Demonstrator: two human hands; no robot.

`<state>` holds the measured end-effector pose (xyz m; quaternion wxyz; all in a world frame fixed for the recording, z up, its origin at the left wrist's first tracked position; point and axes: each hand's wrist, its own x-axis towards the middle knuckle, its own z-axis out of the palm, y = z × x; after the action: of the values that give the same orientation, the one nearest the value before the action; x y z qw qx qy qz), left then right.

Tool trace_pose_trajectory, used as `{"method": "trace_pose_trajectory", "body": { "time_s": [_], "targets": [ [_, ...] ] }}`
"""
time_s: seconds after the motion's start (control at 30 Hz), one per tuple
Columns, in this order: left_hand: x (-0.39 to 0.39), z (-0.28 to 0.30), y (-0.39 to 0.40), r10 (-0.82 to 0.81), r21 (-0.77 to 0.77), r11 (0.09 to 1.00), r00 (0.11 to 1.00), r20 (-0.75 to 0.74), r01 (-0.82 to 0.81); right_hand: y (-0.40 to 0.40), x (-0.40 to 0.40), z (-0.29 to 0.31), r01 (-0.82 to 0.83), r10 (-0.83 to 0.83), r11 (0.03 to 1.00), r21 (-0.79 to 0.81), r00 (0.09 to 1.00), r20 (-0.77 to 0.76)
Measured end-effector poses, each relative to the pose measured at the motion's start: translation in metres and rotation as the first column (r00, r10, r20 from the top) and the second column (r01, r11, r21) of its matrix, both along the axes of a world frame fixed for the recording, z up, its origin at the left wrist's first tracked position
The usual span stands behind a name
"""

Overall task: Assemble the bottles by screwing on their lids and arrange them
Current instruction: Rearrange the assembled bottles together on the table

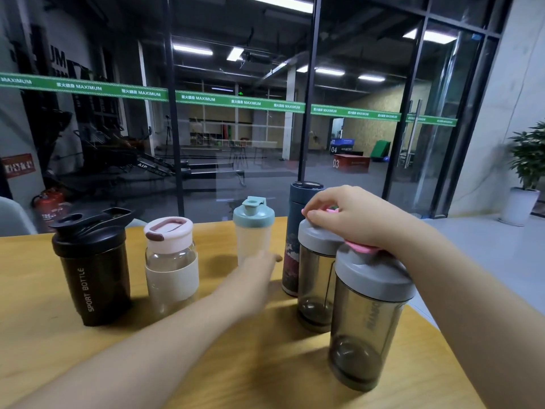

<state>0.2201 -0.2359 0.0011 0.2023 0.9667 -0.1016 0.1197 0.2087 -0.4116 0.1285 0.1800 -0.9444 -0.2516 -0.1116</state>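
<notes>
While all bottles stand upright, right hand [351, 215] pinches a grey lid [317, 236]; left hand's [256, 265] grip unclear.

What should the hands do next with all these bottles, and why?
Probably twist the grey lid tight. The right hand already rests on top of that smoky bottle, while the left hand is at the teal-capped bottle. The other bottles seem capped, though the tall dark flask behind looks open on top.
</notes>
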Motion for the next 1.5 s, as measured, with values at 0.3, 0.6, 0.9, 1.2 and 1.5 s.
{"method": "trace_pose_trajectory", "body": {
  "time_s": [0.3, 0.6, 0.9, 1.2, 1.5],
  "targets": [
    [0.054, 0.032, 0.024, 0.203, 0.105, 0.966, 0.947, 0.249, -0.235, -0.001, 0.002, -0.004, -0.017, 0.017, 1.000, 0.026, 1.000, -0.005],
    [0.083, 0.044, 0.030, 0.209, 0.034, 0.976, 0.969, 0.134, -0.216, -0.002, 0.007, -0.007, -0.025, 0.028, 0.997, 0.073, 0.998, -0.050],
    [0.080, 0.058, 0.018, 0.353, -0.084, 0.935, 0.898, 0.263, -0.344, -0.002, 0.009, -0.007, -0.030, 0.034, 0.996, 0.080, 0.998, -0.050],
    [0.048, 0.062, 0.023, 0.309, -0.215, 0.941, 0.922, 0.234, -0.261, -0.002, 0.007, -0.007, -0.031, 0.037, 0.996, 0.086, 0.998, -0.060],
    [-0.015, 0.067, 0.026, 0.171, -0.223, 0.966, 0.970, 0.171, -0.131, -0.002, 0.013, -0.008, -0.021, 0.027, 0.995, 0.094, 0.998, -0.064]
  ]
}}
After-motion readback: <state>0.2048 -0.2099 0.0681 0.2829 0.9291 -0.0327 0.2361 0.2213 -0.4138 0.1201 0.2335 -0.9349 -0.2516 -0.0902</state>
